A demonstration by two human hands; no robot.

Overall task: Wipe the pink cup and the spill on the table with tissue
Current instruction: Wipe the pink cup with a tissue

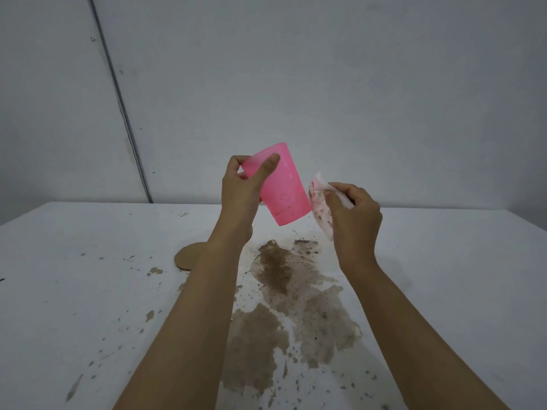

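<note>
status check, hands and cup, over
Left hand grips pink cup, lifted over table. Right hand pinches soiled tissue at cup's side. Brown spill unwiped below; nothing blocking.

Translucent pink plastic, soft paper, matt white bench.
The cup point(284, 187) is smooth, speckled; the tissue point(321, 208), at its 3 o'clock, is crumpled; the spill point(284, 294) looks gritty on the bench point(74, 291).

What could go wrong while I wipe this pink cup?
The tissue in the right hand is already speckled with dirt, so it may smear grit back onto the pink cup. The left hand grips the cup only near its rim, above the brown spill; a slip could drop it in.
</note>
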